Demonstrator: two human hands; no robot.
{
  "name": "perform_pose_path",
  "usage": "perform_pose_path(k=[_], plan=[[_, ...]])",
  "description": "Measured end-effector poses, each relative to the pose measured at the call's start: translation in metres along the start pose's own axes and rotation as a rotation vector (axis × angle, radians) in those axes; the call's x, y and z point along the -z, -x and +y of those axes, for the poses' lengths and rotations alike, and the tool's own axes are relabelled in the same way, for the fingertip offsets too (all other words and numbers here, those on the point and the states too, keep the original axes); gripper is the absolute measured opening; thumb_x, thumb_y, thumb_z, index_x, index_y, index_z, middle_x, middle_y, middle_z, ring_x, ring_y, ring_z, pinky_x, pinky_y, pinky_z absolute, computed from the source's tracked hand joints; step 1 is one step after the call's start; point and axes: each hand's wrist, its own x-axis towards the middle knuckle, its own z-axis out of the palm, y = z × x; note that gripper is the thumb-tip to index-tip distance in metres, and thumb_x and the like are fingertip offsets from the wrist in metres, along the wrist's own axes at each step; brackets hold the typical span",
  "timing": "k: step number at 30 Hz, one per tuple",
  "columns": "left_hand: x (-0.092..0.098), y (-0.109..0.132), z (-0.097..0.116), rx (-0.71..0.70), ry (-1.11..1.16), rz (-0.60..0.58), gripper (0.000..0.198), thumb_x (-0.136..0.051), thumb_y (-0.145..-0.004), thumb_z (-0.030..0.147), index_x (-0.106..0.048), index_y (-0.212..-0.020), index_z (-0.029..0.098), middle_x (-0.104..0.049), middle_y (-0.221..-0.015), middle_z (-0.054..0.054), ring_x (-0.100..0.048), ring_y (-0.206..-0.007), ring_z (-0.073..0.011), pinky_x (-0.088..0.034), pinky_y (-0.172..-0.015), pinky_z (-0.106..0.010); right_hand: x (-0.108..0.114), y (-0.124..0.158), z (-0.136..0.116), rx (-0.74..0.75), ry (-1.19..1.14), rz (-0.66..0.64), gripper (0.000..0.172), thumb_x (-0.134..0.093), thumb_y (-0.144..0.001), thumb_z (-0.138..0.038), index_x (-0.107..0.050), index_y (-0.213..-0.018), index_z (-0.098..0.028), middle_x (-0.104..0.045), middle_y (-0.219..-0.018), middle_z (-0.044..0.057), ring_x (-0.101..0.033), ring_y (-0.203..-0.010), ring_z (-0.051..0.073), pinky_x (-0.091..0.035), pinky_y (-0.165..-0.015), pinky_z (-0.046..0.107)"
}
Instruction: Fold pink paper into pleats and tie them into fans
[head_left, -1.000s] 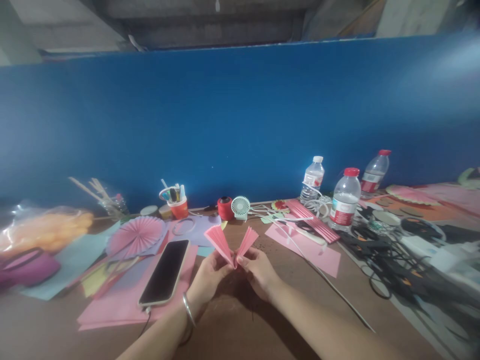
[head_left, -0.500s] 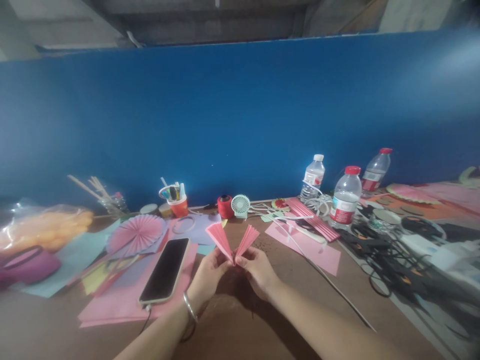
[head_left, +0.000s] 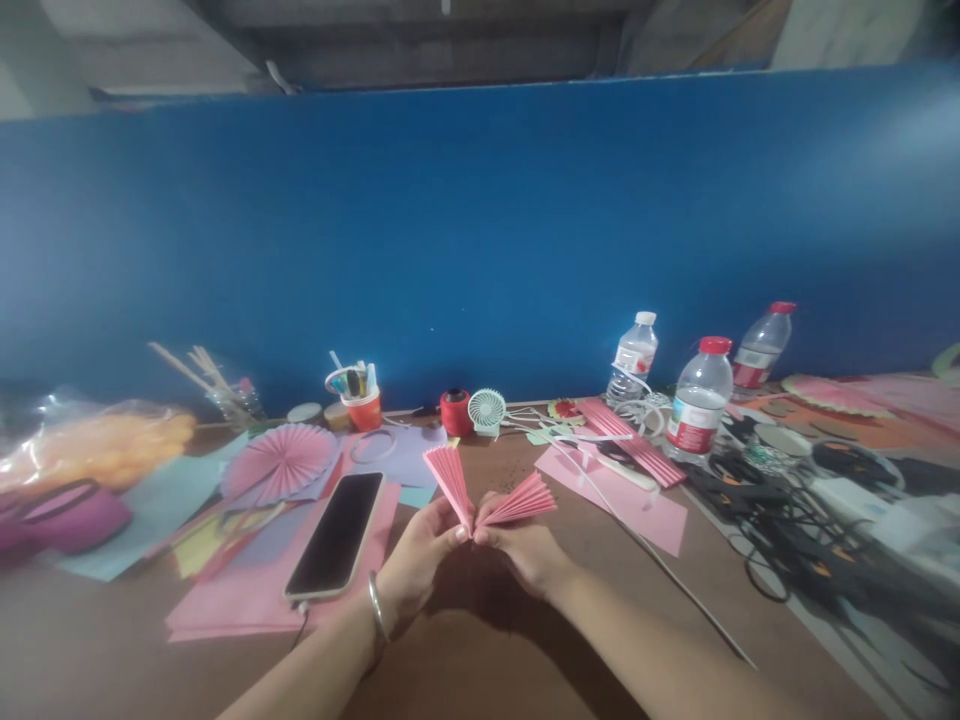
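Between my two hands is a pleated pink paper fan (head_left: 517,503), spread in two wings that meet at a pinched point low in the middle. My left hand (head_left: 427,552), with a silver bangle at the wrist, grips the base of the left wing between thumb and fingers. The right wing's base is pinched by my right hand (head_left: 529,552), and that wing leans out to the right. Both hands nearly touch, just above the brown table. Left of them, a phone (head_left: 335,540) lies on pink paper sheets (head_left: 225,600).
A finished pink paper rosette (head_left: 281,463) lies at left, near a red cup (head_left: 364,408) of pens. A small fan (head_left: 487,410) stands at the back. On the right are pleated pink paper (head_left: 630,440), a bottle (head_left: 699,400), a thin rod (head_left: 675,588) and tangled black cables (head_left: 795,510).
The right wing of the pleated paper has tilted down to the right and opened wider. My right hand has turned with it; the left wing has spread slightly. The whole view has shifted a little.
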Motion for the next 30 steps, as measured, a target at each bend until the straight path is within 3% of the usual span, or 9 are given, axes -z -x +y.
perform_pose_path(k=[9,18,23,30], plan=[[-0.001,0.001,0.002,-0.045,-0.099,-0.092,0.022,-0.063,-0.071,0.026,-0.056,-0.089,0.015,-0.061,-0.086,-0.005,-0.054,-0.083,-0.0175,-0.040,-0.077,-0.029,0.011,-0.002,0.003,0.051,0.189,-0.066,0.012,-0.068,-0.064,-0.027,-0.061,-0.062,-0.018,-0.052,-0.070,-0.001,-0.051,-0.069,0.013,-0.039,-0.065,0.025],[-0.011,0.003,0.009,-0.055,-0.114,-0.049,0.024,-0.072,-0.061,0.025,-0.059,-0.079,0.015,-0.060,-0.074,-0.001,-0.054,-0.071,-0.0136,-0.041,-0.068,-0.023,0.006,0.002,-0.003,0.059,0.101,-0.098,0.012,-0.072,-0.059,-0.021,-0.060,-0.061,-0.018,-0.052,-0.071,-0.002,-0.051,-0.070,0.012,-0.039,-0.067,0.025],[-0.009,0.003,0.007,-0.057,-0.103,-0.047,0.043,-0.076,-0.053,0.030,-0.057,-0.088,0.015,-0.061,-0.082,-0.004,-0.055,-0.078,-0.0185,-0.043,-0.072,-0.029,0.000,0.001,-0.007,-0.037,0.026,-0.092,0.023,-0.077,-0.049,-0.020,-0.061,-0.066,-0.017,-0.058,-0.069,-0.001,-0.055,-0.069,0.015,-0.042,-0.067,0.029],[-0.002,0.000,0.003,0.009,-0.118,0.096,0.020,-0.071,-0.059,0.016,-0.055,-0.069,0.014,-0.062,-0.069,-0.001,-0.056,-0.065,-0.0129,-0.044,-0.063,-0.025,0.001,-0.002,0.001,-0.070,0.041,0.030,0.018,-0.074,-0.051,-0.020,-0.065,-0.065,-0.014,-0.060,-0.063,0.000,-0.054,-0.062,0.014,-0.043,-0.063,0.027]])
